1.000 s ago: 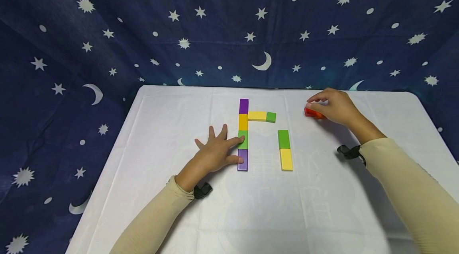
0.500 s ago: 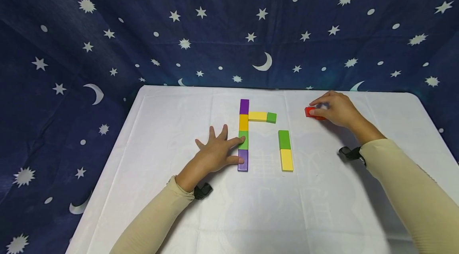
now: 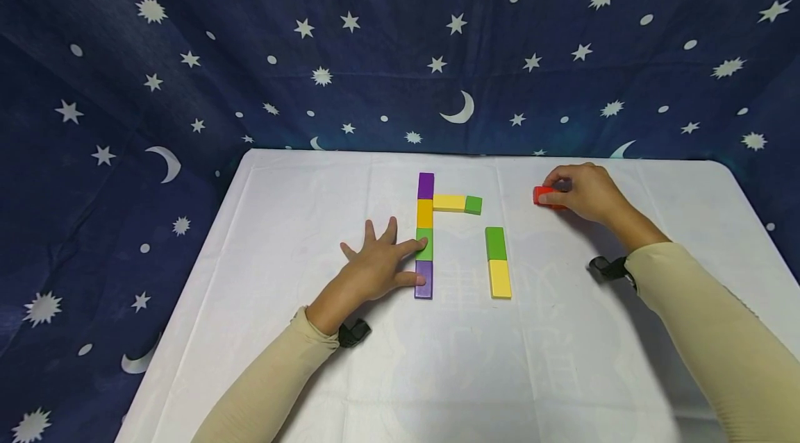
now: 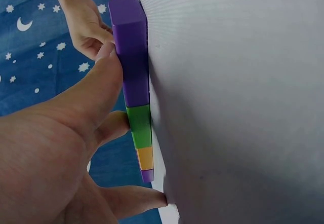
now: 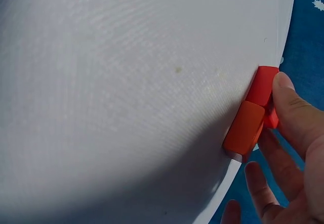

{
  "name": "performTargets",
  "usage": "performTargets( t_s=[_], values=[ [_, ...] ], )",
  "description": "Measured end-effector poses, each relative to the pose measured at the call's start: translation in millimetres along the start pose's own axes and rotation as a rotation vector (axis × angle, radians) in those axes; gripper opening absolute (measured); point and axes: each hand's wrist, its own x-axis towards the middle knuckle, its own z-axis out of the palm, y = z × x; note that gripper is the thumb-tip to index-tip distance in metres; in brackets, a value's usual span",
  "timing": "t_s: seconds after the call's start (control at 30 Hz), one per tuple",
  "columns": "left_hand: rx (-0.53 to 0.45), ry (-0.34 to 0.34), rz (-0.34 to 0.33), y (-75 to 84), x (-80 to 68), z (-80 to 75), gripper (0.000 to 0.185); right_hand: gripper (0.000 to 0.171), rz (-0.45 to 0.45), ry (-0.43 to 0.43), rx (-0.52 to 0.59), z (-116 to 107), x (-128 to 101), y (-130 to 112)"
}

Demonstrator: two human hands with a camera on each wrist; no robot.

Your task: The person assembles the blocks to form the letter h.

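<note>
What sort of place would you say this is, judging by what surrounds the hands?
Probably a staged tabletop recording booth, not a lived-in room. A white-covered table is enclosed on three sides by a dark blue backdrop cloth printed with stars and moons, and only coloured blocks lie on it. Black wrist straps also suggest a recording setup.

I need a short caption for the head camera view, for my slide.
Left hand rests flat against a column of coloured blocks while right hand holds red blocks.

Block column (image 3: pixel 424 235) left; block pair (image 3: pixel 497 262) right; small blocks (image 3: pixel 542 196) apparently far right.
</note>
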Motion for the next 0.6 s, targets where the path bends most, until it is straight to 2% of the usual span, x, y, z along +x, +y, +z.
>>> performTargets(
  t_s=[0.3,0.6],
  values=[
    [-0.004,-0.004,-0.002,0.3,-0.4,-0.7,0.072,0.026,-0.012,0.029,0.037,3.9,-2.7,-3.4],
    [0.0,0.002,0.001,0.0,-0.7,-0.8,0.071,0.021,-0.003,0.069,0.101,10.1,-6.8,-20.1]
  ],
)
